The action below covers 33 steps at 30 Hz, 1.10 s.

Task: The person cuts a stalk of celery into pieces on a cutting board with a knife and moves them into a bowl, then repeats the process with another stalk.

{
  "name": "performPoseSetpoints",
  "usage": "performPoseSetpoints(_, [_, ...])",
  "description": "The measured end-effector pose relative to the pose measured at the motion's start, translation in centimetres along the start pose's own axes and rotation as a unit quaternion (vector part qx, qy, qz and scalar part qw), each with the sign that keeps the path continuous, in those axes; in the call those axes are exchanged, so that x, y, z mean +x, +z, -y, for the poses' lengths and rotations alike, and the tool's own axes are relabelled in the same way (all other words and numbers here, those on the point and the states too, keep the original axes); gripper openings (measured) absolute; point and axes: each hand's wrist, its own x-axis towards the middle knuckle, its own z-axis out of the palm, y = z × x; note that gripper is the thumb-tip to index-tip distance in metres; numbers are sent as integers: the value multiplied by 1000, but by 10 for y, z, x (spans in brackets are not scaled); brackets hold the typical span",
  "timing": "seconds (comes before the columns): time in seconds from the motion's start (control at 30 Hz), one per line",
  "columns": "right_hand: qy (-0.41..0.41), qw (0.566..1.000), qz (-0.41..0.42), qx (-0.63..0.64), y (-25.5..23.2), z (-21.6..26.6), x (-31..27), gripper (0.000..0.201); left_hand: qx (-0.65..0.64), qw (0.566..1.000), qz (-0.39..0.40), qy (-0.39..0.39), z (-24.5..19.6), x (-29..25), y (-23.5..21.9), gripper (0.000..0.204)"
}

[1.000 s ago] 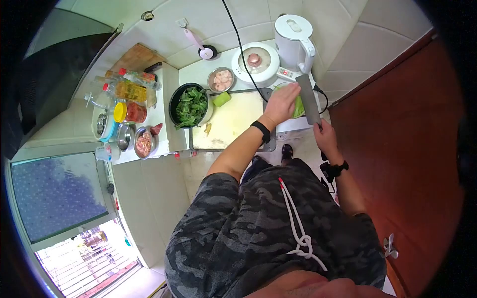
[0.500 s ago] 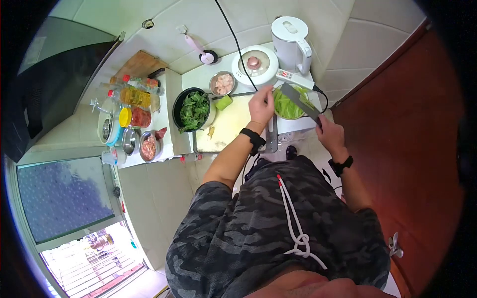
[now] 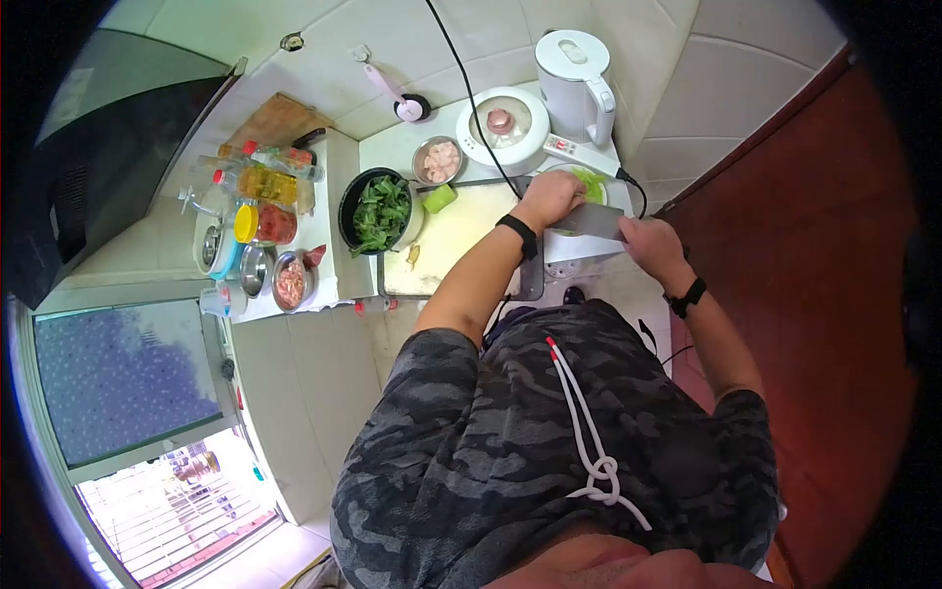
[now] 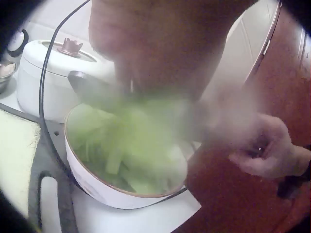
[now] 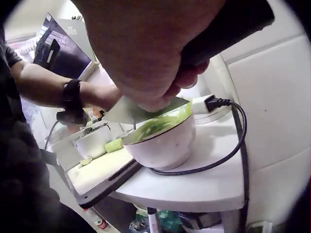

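Note:
My right hand point(image 3: 654, 245) grips the black handle point(image 5: 228, 34) of a cleaver point(image 3: 593, 221), whose broad blade reaches left over a white bowl point(image 5: 167, 150) of sliced green vegetable point(image 4: 121, 160). At the far end of the blade is my left hand point(image 3: 551, 199), above the bowl's left side. Motion blurs its fingertips and some of the greens in the left wrist view, so how the fingers lie is unclear. Left of the bowl lies a cutting board point(image 3: 461, 236) with a green vegetable chunk point(image 3: 440, 197) near its upper left corner.
A black pot of leafy greens point(image 3: 381, 212) stands by the board's left edge. Behind are a bowl of pale pieces point(image 3: 438, 159), a white lidded cooker point(image 3: 525, 152) and a kettle point(image 3: 572, 79). A black cable point(image 5: 240, 141) loops around the bowl.
My left hand has moved right from above the board to the blade over the bowl. The cleaver has swung to lie more level, lower across the bowl, still in my right hand.

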Motion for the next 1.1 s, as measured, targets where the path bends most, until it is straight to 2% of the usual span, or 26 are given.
performPoseSetpoints(0.13, [-27, 1000, 16, 0, -18, 1, -2, 8, 61, 997, 2, 39, 13, 6, 4, 16])
performPoseSetpoints(0.2, [-22, 1000, 18, 13, -19, -5, -10, 11, 12, 997, -68, 19, 15, 6, -1, 15])
performPoseSetpoints(0.23, [-15, 999, 18, 24, -19, -9, -15, 13, 13, 997, -69, 13, 14, 5, -9, 15])
performPoseSetpoints(0.3, [-6, 999, 21, 40, -17, -21, -26, 16, -34, 986, -142, -80, 14, -6, -23, 12])
performPoseSetpoints(0.33, [7, 998, 23, 55, -15, -22, -25, 20, -25, 983, -148, -102, 20, -20, -28, 12])
performPoseSetpoints(0.37, [-16, 998, 24, 64, -14, -20, -24, 20, -55, 967, -211, -134, 26, -34, -34, 13])
performPoseSetpoints(0.4, [24, 995, 1, 97, -18, -16, -25, 21, -83, 944, -273, -163, 32, -49, -39, 14])
performPoseSetpoints(0.43, [70, 989, -20, 129, -18, -13, -29, 22, -74, 941, -277, -181, 45, -68, -35, 14])
performPoseSetpoints(0.47, [57, 989, -15, 136, -12, -11, -34, 22, 4, 932, -291, -217, 66, -92, -25, 21])
performPoseSetpoints(0.5, [97, 981, -29, 165, -4, -8, -39, 20, 81, 917, -302, -246, 85, -113, -15, 29])
performPoseSetpoints(0.53, [139, 971, -43, 191, 0, -6, -43, 19, 83, 915, -302, -253, 100, -129, -7, 29])
performPoseSetpoints(0.57, [135, 971, -40, 191, -2, 0, -43, 19, 139, 918, -228, -293, 114, -143, 3, 33])
performPoseSetpoints(0.6, [166, 962, -36, 215, -6, 11, -41, 17, 192, 912, -151, -329, 127, -151, 10, 39])
performPoseSetpoints(0.63, [199, 950, -32, 238, -9, 20, -39, 15, 189, 912, -151, -331, 137, -154, 16, 39])
performPoseSetpoints(0.7, [216, 941, -36, 260, -9, 34, -35, 13, 218, 901, -94, -362, 155, -155, 24, 39])
performPoseSetpoints(0.73, [218, 940, -24, 263, -14, 42, -32, 14, 213, 902, -92, -363, 159, -153, 27, 39])
performPoseSetpoints(0.77, [219, 939, -13, 266, -17, 48, -29, 14, 204, 892, -85, -395, 164, -150, 30, 37])
performPoseSetpoints(0.83, [221, 941, 7, 255, -12, 58, -26, 15, 186, 877, -77, -436, 151, -146, 21, 35])
performPoseSetpoints(0.9, [244, 931, 6, 270, -4, 69, -21, 15, 62, 880, -37, -470, 126, -144, -8, 39])
performPoseSetpoints(0.93, [240, 919, 6, 314, 0, 74, -17, 14, 59, 883, -58, -462, 132, -152, 7, 54])
performPoseSetpoints(0.97, [234, 920, 12, 313, 1, 78, -11, 14, 57, 879, -60, -469, 129, -160, 15, 54])
performPoseSetpoints(1.0, [226, 918, 32, 325, 1, 86, -2, 14, -79, 838, -122, -526, 122, -167, 23, 55])
performPoseSetpoints(1.03, [220, 914, 51, 337, 2, 93, 8, 15, -211, 775, -181, -568, 115, -174, 36, 57])
performPoseSetpoints(1.07, [213, 898, 65, 379, 2, 99, 18, 17, -276, 715, -281, -577, 114, -186, 68, 56])
performPoseSetpoints(1.1, [211, 898, 69, 380, 11, 102, 27, 17, -379, 640, -320, -587, 108, -195, 83, 50])
